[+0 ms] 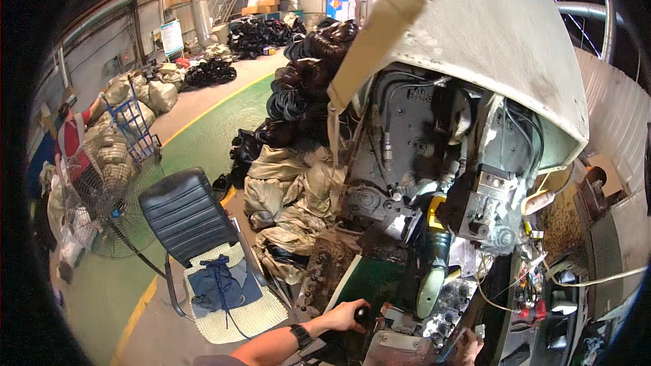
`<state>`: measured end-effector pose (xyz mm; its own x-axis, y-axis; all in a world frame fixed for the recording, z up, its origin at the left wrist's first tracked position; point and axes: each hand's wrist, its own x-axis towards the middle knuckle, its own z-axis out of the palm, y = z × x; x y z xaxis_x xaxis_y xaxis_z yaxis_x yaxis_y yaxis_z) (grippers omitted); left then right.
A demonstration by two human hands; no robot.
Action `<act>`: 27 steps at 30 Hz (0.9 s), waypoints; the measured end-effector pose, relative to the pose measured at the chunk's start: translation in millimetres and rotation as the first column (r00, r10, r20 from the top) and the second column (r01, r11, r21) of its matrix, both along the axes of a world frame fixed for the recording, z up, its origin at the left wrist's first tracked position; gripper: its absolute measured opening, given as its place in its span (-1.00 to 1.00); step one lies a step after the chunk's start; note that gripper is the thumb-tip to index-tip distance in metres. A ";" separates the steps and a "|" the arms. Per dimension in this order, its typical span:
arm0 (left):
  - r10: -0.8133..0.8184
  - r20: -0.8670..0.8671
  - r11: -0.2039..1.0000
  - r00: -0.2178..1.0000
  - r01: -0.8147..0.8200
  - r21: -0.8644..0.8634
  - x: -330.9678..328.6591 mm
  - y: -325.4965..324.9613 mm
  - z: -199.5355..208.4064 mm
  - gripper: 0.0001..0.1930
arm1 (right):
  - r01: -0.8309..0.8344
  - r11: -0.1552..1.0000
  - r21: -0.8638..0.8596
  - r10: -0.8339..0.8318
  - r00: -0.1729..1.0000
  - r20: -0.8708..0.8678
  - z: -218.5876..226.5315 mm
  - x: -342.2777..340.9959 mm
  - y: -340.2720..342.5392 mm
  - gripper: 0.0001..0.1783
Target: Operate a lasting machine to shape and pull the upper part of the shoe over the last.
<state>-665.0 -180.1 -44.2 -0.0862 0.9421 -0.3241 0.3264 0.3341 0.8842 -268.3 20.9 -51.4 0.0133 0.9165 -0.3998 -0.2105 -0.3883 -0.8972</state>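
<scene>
Left arm: it comes in from the lower edge toward two o'clock, a black watch (pixel 300 335) on the wrist; my left hand (pixel 347 316) sits at six o'clock from the middle of my view.
Left grip: fingers curled closed around a black knob (pixel 363 315).
Right hand: my right hand (pixel 468 348) is low at five o'clock, fingers bent beside a small pale piece (pixel 480 331); I cannot tell whether they pinch it.
Between my hands: a metal block (pixel 400 343), and above it, in the way, a green-and-black part (pixel 432 278) with a yellow band (pixel 436 211), its narrow end pointing down toward half past six.
Machine: the greasy machine (pixel 407 135) under a white hood (pixel 502 34) at two o'clock.
Around: chair (pixel 182 211) at eight, fan (pixel 112 203) near nine, sacks (pixel 274 179) left of the machine, black coils (pixel 319 47) at twelve.
Knob: at six o'clock, rounded end showing past my fingers toward three; its long axis is mostly hidden.
</scene>
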 end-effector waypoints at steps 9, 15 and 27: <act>0.669 0.509 0.522 0.541 -0.830 0.196 -53.1 -113.7 137.0 -0.58 | -0.337 0.610 0.717 0.166 0.939 0.300 152.6 -56.2 -72.5 -0.67; 0.204 0.900 0.531 0.384 -0.816 0.228 -45.7 -54.6 227.9 -0.46 | -0.689 0.587 0.425 0.697 0.697 0.166 122.3 -87.5 -155.9 0.03; -0.150 0.647 0.805 0.747 -0.288 0.519 140.7 61.5 277.1 -0.28 | -0.362 0.542 0.758 0.016 0.907 0.421 190.2 -15.7 -199.3 -0.15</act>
<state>-524.3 -118.7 232.9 -0.1416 0.9573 0.2521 -0.3816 -0.2878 0.8784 -284.1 -178.4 138.8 -0.2333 0.8328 0.5019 0.1438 0.5400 -0.8293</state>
